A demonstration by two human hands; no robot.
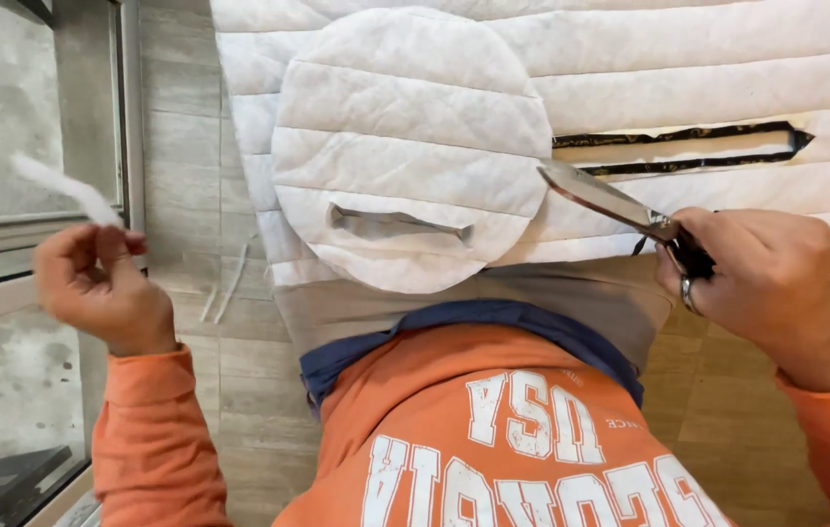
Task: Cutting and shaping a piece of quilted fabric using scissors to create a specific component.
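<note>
Holding the scissors [620,207] in your right hand [776,283], grip closed around the dark handles, blades shut or nearly so — hard to tell from this angle. The tip points left and up at the seam where the round quilted piece [405,146] overlaps the large quilted sheet [727,78], so the blades sit right beside the work without touching the cut edge.

Your left hand [98,283] is raised well off to the left, near the window frame [132,117], fingers pinched shut on a thin white strip [63,187] of padding. It's held clear of the fabric, which keeps the offcut from dropping back onto the piece.

The round piece lies flat on your lap, over the sheet, with a narrow slot [397,222] cut in its lower part. Lap support keeps it steady with both hands busy. The sheet behind shows a long black-outlined slot [678,146], probably a marked cutout.

More thin white scraps [224,283] lie on the tiled floor [181,146] just left of the fabric edge.
</note>
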